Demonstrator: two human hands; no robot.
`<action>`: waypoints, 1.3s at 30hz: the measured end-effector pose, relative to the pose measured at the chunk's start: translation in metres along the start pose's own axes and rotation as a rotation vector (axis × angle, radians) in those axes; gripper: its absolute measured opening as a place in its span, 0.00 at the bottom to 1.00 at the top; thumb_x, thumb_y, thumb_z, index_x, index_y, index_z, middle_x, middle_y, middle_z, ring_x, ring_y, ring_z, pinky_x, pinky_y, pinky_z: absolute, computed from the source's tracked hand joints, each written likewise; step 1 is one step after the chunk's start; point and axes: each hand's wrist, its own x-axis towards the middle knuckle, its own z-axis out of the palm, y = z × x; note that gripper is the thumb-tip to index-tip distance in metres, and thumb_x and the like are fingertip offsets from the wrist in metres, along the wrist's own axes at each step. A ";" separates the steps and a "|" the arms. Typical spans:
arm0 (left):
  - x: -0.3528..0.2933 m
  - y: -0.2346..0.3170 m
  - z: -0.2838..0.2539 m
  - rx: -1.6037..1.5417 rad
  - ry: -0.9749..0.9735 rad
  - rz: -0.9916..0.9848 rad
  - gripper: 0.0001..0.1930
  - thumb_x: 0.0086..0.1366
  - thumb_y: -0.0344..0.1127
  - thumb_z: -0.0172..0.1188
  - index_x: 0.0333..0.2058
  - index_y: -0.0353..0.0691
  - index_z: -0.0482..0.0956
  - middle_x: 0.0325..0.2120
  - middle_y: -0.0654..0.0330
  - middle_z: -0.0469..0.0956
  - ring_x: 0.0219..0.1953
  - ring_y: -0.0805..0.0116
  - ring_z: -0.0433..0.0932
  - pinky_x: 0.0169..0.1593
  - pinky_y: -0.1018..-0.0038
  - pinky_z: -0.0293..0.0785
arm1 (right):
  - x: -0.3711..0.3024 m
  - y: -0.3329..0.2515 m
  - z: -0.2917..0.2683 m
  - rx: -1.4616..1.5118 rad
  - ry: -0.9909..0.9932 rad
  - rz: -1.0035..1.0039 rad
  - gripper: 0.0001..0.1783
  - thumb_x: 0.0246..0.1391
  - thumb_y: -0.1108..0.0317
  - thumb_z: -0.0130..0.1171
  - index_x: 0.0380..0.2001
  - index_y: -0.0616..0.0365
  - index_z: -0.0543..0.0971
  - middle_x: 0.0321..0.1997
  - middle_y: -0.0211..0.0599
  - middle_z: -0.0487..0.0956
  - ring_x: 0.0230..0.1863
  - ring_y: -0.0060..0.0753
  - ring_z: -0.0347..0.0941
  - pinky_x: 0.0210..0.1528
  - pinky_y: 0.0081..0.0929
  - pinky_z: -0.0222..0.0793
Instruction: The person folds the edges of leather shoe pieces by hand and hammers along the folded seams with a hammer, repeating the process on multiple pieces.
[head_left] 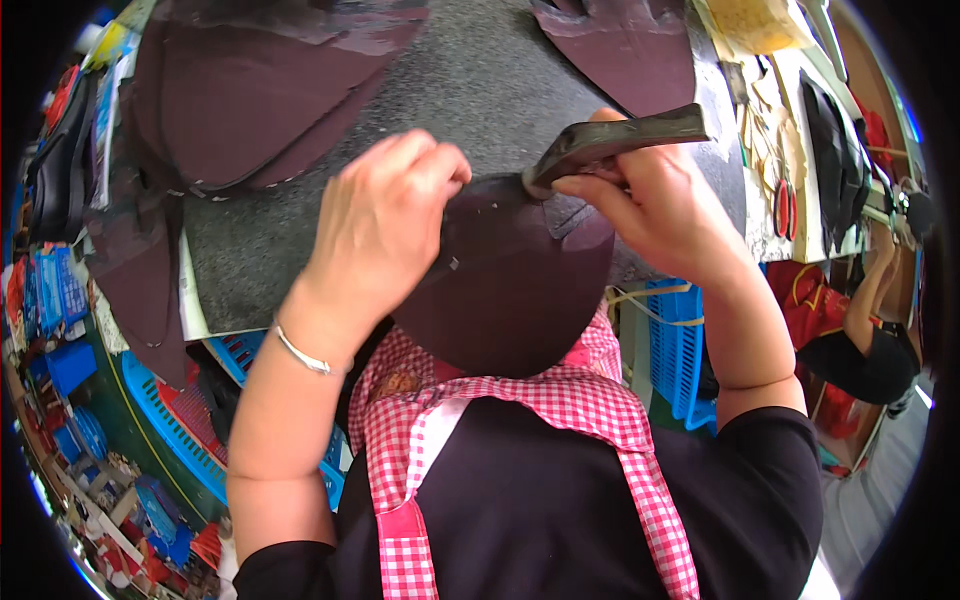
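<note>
A rounded dark maroon piece of sheet material (510,290), perhaps leather, lies at the table's near edge and hangs toward my lap. My right hand (665,205) is closed around a hammer (625,138) with a dark metal head. The hammer's round face is down at the piece's upper edge, beside a small fold; its handle is mostly hidden by my hand. At the upper left of the same piece, my left hand (385,215) is closed, thumb and fingers pinched together. What those fingertips hold, if anything, cannot be made out.
Overlapping maroon pieces (260,100) lie at the far left of the dark stone slab (450,95), with another piece (635,55) at the far right. Red-handled scissors (785,208) lie on the right. Blue baskets (675,350) stand below the table. A co-worker (860,350) is at right.
</note>
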 end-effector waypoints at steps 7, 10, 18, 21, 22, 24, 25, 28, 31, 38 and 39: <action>0.064 -0.010 0.033 -0.291 -0.252 0.374 0.05 0.62 0.26 0.73 0.37 0.38 0.87 0.34 0.57 0.85 0.40 0.53 0.85 0.43 0.61 0.81 | -0.042 0.001 -0.002 -0.172 0.024 0.124 0.10 0.70 0.67 0.69 0.46 0.62 0.82 0.38 0.46 0.82 0.37 0.53 0.84 0.38 0.42 0.76; 0.074 -0.015 0.025 -0.392 -0.300 0.415 0.06 0.59 0.28 0.76 0.36 0.39 0.90 0.34 0.59 0.86 0.39 0.57 0.84 0.43 0.63 0.81 | -0.047 0.003 0.003 -0.186 0.009 0.256 0.12 0.72 0.64 0.68 0.50 0.59 0.80 0.39 0.45 0.83 0.41 0.56 0.85 0.39 0.45 0.77; 0.058 -0.011 0.023 -0.244 -0.231 0.396 0.09 0.56 0.26 0.76 0.36 0.38 0.90 0.33 0.59 0.85 0.37 0.57 0.84 0.42 0.63 0.82 | -0.036 0.003 0.000 -0.147 -0.053 0.164 0.08 0.71 0.66 0.68 0.45 0.58 0.82 0.39 0.40 0.82 0.40 0.53 0.85 0.38 0.42 0.77; 0.057 -0.010 0.020 -0.276 -0.227 0.375 0.09 0.56 0.25 0.76 0.37 0.38 0.90 0.33 0.59 0.86 0.36 0.57 0.84 0.42 0.63 0.82 | -0.031 0.006 -0.003 -0.181 -0.054 0.171 0.08 0.71 0.65 0.68 0.45 0.57 0.82 0.39 0.40 0.81 0.39 0.52 0.84 0.38 0.43 0.77; 0.057 -0.007 0.020 -0.210 -0.232 0.406 0.10 0.56 0.25 0.76 0.38 0.38 0.90 0.33 0.59 0.86 0.36 0.58 0.84 0.42 0.64 0.82 | -0.029 0.007 -0.005 -0.137 -0.074 0.188 0.09 0.71 0.64 0.68 0.44 0.57 0.82 0.39 0.40 0.80 0.38 0.52 0.84 0.37 0.44 0.76; 0.050 0.001 0.021 -0.151 -0.207 0.399 0.10 0.56 0.25 0.77 0.38 0.38 0.91 0.33 0.59 0.86 0.36 0.58 0.84 0.42 0.64 0.81 | -0.027 0.006 -0.004 -0.158 -0.075 0.224 0.09 0.71 0.64 0.68 0.45 0.57 0.81 0.38 0.41 0.80 0.38 0.52 0.84 0.37 0.44 0.76; 0.047 0.003 0.022 -0.089 -0.181 0.390 0.10 0.56 0.25 0.77 0.39 0.39 0.91 0.32 0.59 0.86 0.37 0.59 0.84 0.42 0.64 0.81 | -0.025 0.005 -0.001 -0.202 -0.085 0.156 0.09 0.71 0.65 0.68 0.45 0.57 0.81 0.38 0.41 0.81 0.38 0.52 0.84 0.38 0.44 0.76; 0.042 -0.006 0.022 -0.193 -0.086 0.272 0.11 0.56 0.26 0.78 0.38 0.39 0.91 0.32 0.59 0.86 0.36 0.59 0.84 0.42 0.65 0.80 | -0.024 0.003 0.001 -0.211 -0.101 0.099 0.09 0.70 0.66 0.68 0.45 0.58 0.81 0.37 0.43 0.82 0.39 0.53 0.84 0.39 0.43 0.77; 0.036 -0.001 0.020 -0.159 -0.091 0.247 0.11 0.54 0.27 0.79 0.37 0.39 0.91 0.32 0.60 0.86 0.36 0.59 0.83 0.42 0.65 0.80 | -0.023 0.003 0.001 -0.160 -0.060 0.204 0.09 0.69 0.66 0.69 0.44 0.59 0.81 0.37 0.42 0.81 0.38 0.54 0.83 0.38 0.42 0.76; 0.028 0.014 0.022 -0.071 -0.072 0.226 0.11 0.54 0.27 0.79 0.37 0.40 0.91 0.32 0.62 0.85 0.37 0.60 0.83 0.41 0.64 0.81 | -0.016 0.001 0.000 -0.221 -0.043 0.073 0.11 0.69 0.65 0.70 0.46 0.58 0.81 0.36 0.40 0.80 0.37 0.52 0.83 0.37 0.42 0.76; 0.028 0.017 0.022 -0.027 -0.053 0.208 0.11 0.54 0.27 0.79 0.37 0.40 0.91 0.32 0.62 0.85 0.37 0.60 0.82 0.41 0.64 0.81 | -0.016 -0.003 0.000 -0.322 -0.114 0.077 0.11 0.69 0.64 0.70 0.46 0.58 0.81 0.37 0.40 0.80 0.37 0.51 0.83 0.37 0.42 0.76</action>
